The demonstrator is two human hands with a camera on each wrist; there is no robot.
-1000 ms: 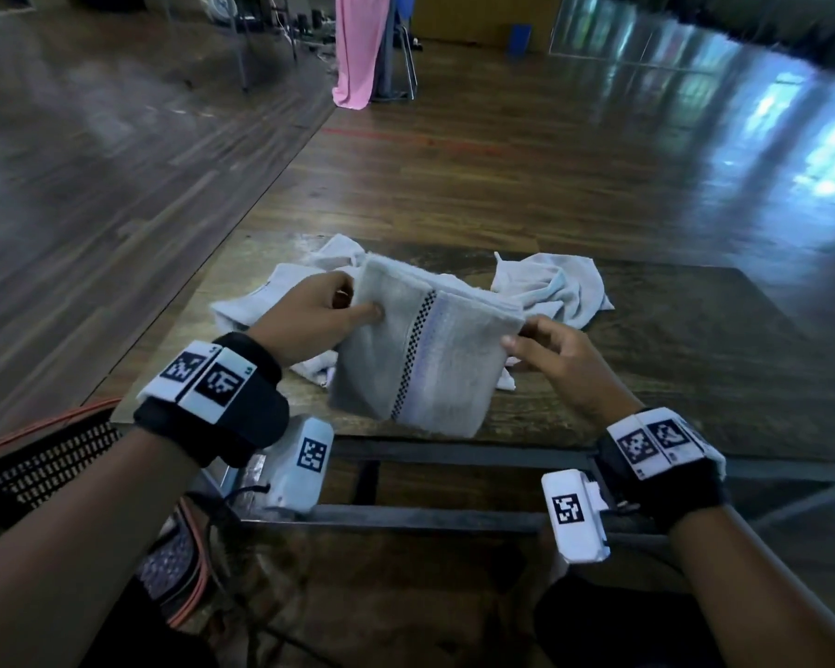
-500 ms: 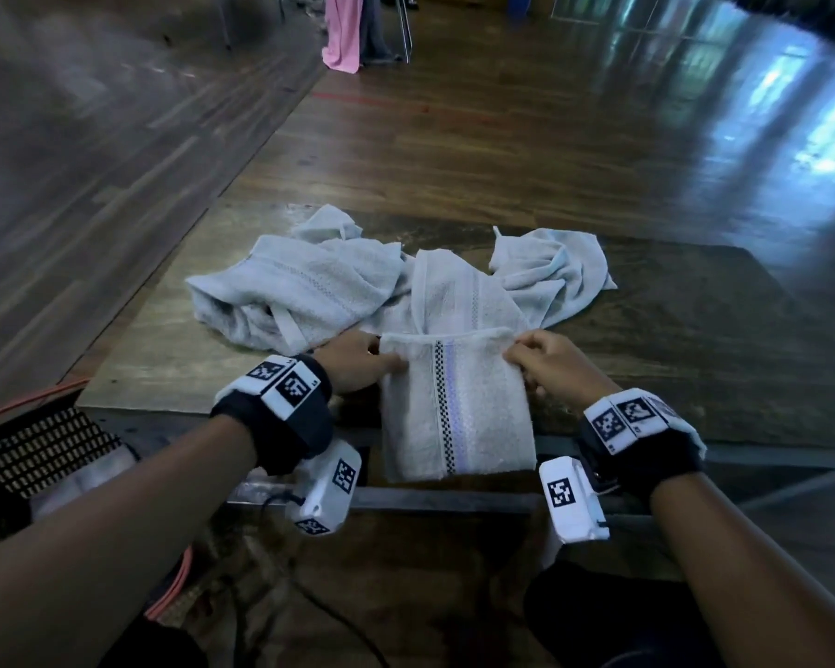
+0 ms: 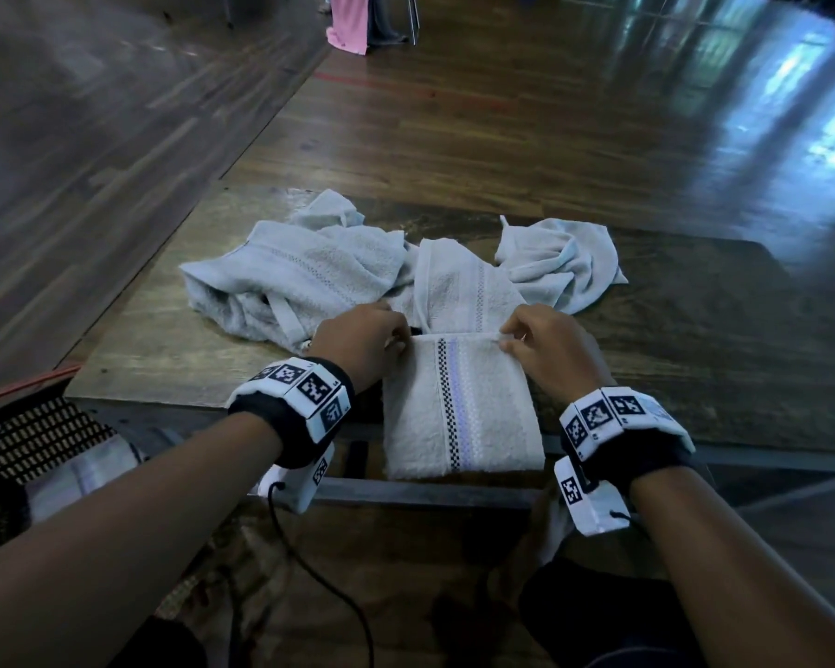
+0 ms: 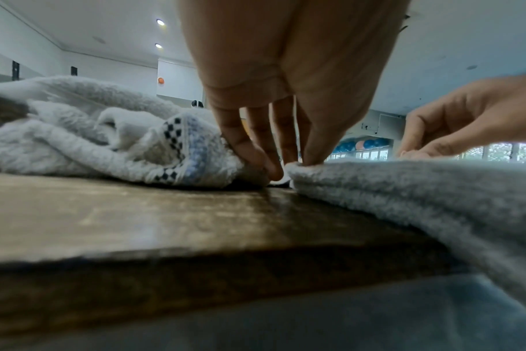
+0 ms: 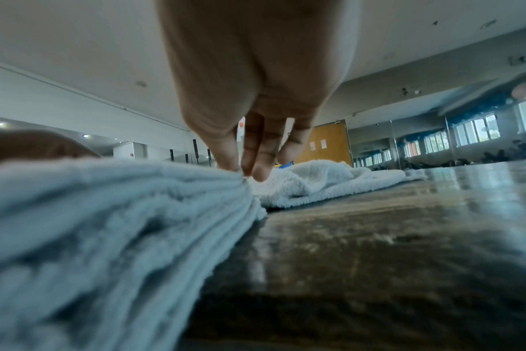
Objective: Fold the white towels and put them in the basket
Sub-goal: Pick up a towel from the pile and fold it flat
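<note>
A folded white towel (image 3: 461,407) with a checked stripe lies at the table's near edge, its lower part hanging over the edge. My left hand (image 3: 362,337) pinches its far left corner (image 4: 294,166). My right hand (image 3: 545,344) pinches its far right corner (image 5: 241,178). Behind it lie loose white towels: a crumpled one (image 3: 290,282) to the left, a flatter one (image 3: 464,286) in the middle and another (image 3: 565,262) to the right. The black mesh basket (image 3: 30,436) stands low at the left, with a folded towel (image 3: 83,470) inside.
The low wooden table (image 3: 724,349) stands on a shiny wooden floor. A pink cloth (image 3: 350,21) hangs far behind. An orange cable (image 3: 20,392) runs by the basket, and a black cable (image 3: 319,580) hangs under my left wrist.
The towel came down from the air onto the table's near edge. Both hands moved down and forward with it, and the view tilted lower.
</note>
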